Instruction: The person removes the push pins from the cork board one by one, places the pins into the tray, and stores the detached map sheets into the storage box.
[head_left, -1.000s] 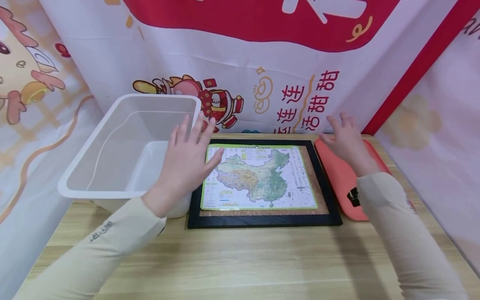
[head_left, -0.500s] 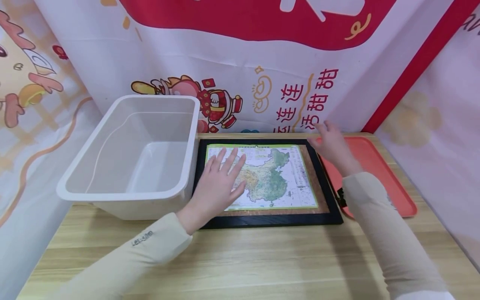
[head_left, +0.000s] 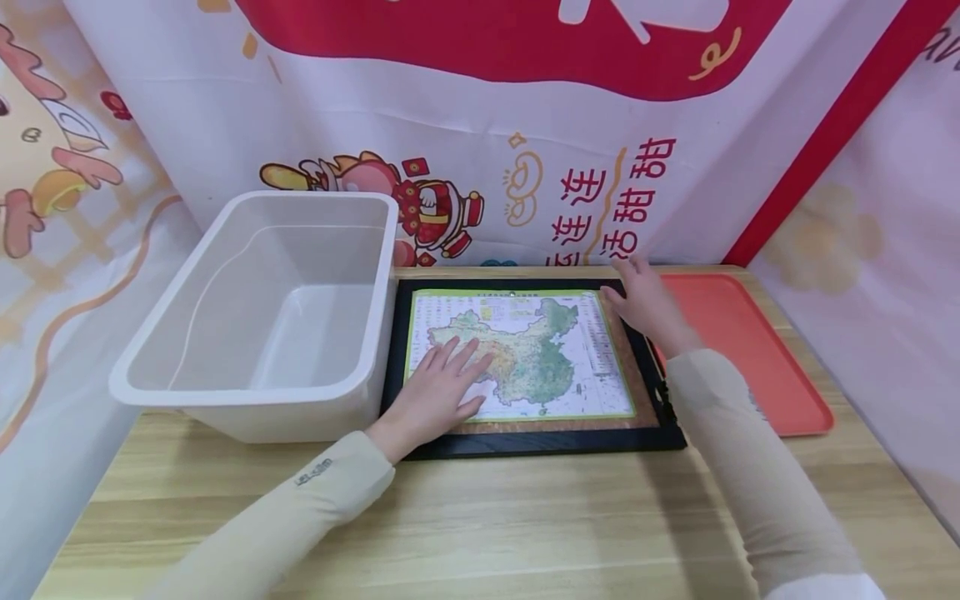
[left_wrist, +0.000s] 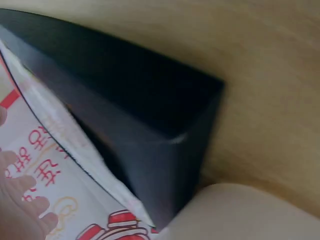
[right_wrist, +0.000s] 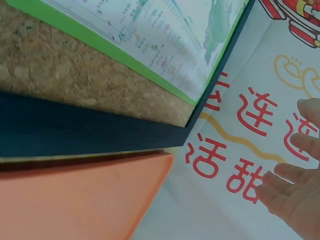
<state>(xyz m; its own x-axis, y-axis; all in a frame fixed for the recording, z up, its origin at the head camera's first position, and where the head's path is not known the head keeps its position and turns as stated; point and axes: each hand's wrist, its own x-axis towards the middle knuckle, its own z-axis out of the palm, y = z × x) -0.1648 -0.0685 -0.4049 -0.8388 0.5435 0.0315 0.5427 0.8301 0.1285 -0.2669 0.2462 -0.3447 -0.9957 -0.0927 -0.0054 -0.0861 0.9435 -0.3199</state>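
A map sheet [head_left: 536, 367] with a green border lies on a cork board [right_wrist: 60, 60] in a black frame [head_left: 540, 442], flat on the table. My left hand [head_left: 435, 396] is over the map's lower left part with its fingers spread, overlapping the printed land in the head view. Near the frame's upper right corner is my right hand [head_left: 651, 307], fingers extended and holding nothing. The right wrist view puts this hand [right_wrist: 295, 185] in front of the printed backdrop. In the left wrist view, a black frame corner [left_wrist: 115, 90] fills the middle.
A deep white plastic tub [head_left: 255, 396] stands left of the frame, close to its edge. To the right lies a coral-red tray [head_left: 750, 350], partly behind the right forearm. A printed cloth backdrop [head_left: 480, 108] hangs behind the table [head_left: 480, 517].
My left hand has moved from over the tub's right rim to the right and down over the map. My right hand has shifted left from above the red tray to the frame's corner.
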